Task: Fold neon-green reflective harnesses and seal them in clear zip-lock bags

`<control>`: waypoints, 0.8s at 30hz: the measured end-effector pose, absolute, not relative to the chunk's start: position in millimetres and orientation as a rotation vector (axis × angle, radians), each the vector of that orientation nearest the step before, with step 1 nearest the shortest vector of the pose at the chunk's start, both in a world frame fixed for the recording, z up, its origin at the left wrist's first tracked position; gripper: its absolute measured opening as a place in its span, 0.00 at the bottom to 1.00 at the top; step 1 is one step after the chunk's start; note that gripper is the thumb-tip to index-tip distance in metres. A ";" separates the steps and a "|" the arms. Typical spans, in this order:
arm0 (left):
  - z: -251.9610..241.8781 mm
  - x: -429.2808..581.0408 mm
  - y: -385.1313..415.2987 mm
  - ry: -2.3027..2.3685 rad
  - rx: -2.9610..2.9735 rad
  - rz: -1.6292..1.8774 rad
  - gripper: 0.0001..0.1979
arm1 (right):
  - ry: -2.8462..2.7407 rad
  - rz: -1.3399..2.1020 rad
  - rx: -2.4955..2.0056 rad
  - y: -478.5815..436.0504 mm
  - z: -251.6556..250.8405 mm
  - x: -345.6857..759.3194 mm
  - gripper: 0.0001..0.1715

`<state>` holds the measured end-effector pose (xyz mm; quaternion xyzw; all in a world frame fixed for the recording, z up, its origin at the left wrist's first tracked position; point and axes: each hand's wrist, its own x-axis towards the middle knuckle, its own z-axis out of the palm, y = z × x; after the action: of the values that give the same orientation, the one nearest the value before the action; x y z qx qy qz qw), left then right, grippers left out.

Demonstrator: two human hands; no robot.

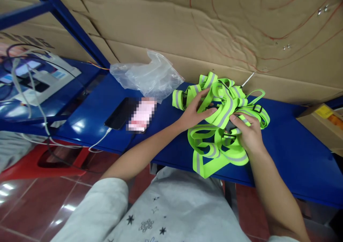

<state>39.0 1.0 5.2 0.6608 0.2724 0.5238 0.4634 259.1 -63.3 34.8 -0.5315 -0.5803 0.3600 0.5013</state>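
A tangled pile of neon yellow-green reflective straps [226, 106] with grey stripes lies on the blue table before me. My left hand [195, 110] reaches into the pile's left side, its thumb apart from the fingers and a strap running between them; some fingertips are hidden under the straps. On the pile's right side my right hand [248, 129] is closed, thumb pressed on a strap and a dark piece beside it. A black buckle [257, 109] shows at the right of the pile. Loose strap loops hang toward the table's near edge.
Left of the pile, a black phone [118, 113] with a white cable lies beside a blurred pink-screened phone [142, 115]. A clear plastic bag [150, 74] rests behind them. Cardboard [160, 28] walls the back; a carton [320, 122] stands right. A red stool [53, 160] is lower left.
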 end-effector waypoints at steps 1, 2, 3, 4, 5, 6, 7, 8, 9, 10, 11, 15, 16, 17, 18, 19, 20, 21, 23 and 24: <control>4.6 37.9 1.2 0.632 1.681 1.321 0.44 | -1.316 1.006 -1.276 -61.8 34.8 258.8 0.19; 5.4 36.2 0.4 0.617 1.733 1.350 0.44 | -1.231 1.112 -1.275 -60.5 34.8 258.2 0.20; 7.7 34.0 -1.3 0.617 1.789 1.373 0.43 | -1.160 1.184 -1.279 -59.4 35.0 257.4 0.21; 11.0 31.7 -3.7 0.619 1.847 1.383 0.40 | -1.110 1.229 -1.283 -58.5 35.2 256.4 0.21; 14.8 29.6 -6.7 0.606 1.908 1.367 0.35 | -1.082 1.250 -1.286 -57.8 35.4 255.3 0.22; 18.5 27.9 -9.7 0.581 1.966 1.316 0.30 | -1.066 1.251 -1.287 -57.2 35.4 254.3 0.23; 21.6 27.0 -12.6 0.547 2.012 1.245 0.27 | -1.057 1.244 -1.289 -56.7 35.2 253.3 0.24; 23.6 26.8 -15.0 0.511 2.035 1.172 0.26 | -1.047 1.231 -1.293 -56.3 34.6 252.6 0.25; 24.3 27.5 -16.8 0.490 2.035 1.109 0.27 | -1.033 1.218 -1.298 -55.8 33.7 252.0 0.26; 23.7 28.9 -17.8 0.491 2.018 1.065 0.29 | -1.016 1.208 -1.304 -55.3 32.7 251.6 0.27; 22.1 30.7 -18.1 0.505 1.997 1.049 0.32 | -1.001 1.198 -1.308 -54.8 31.6 251.6 0.27; 13.9 35.6 -13.7 0.640 1.869 1.098 0.28 | -1.106 1.007 -1.328 -54.0 29.9 254.5 0.26; 13.1 35.2 -12.1 0.670 1.824 1.121 0.23 | -1.173 0.893 -1.345 -54.6 30.6 255.6 0.25; 13.1 34.1 -10.7 0.691 1.798 1.158 0.18 | -1.245 0.755 -1.365 -55.6 31.5 256.4 0.23; 13.7 32.5 -9.7 0.708 1.805 1.208 0.15 | -1.315 0.605 -1.379 -57.2 32.7 257.0 0.22; 14.9 30.7 -9.4 0.729 1.850 1.273 0.12 | -1.377 0.458 -1.383 -59.3 33.9 257.3 0.21; 16.5 29.0 -10.0 0.758 1.930 1.348 0.11 | -1.435 0.322 -1.377 -61.7 34.9 257.3 0.20; 18.2 27.8 -11.3 0.794 2.032 1.417 0.12 | -1.497 0.203 -1.365 -64.2 35.5 257.1 0.20; 21.0 27.2 -15.7 0.834 2.256 1.467 0.10 | -1.650 0.031 -1.325 -69.0 35.6 256.5 0.18; 21.9 27.8 -18.1 0.807 2.369 1.442 0.09 | -1.731 -0.023 -1.305 -71.0 35.1 256.3 0.17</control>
<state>27.8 -18.1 21.9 0.8136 0.2771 0.4952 0.1266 256.3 -71.0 35.1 -0.5319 -0.7058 -0.0093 0.4678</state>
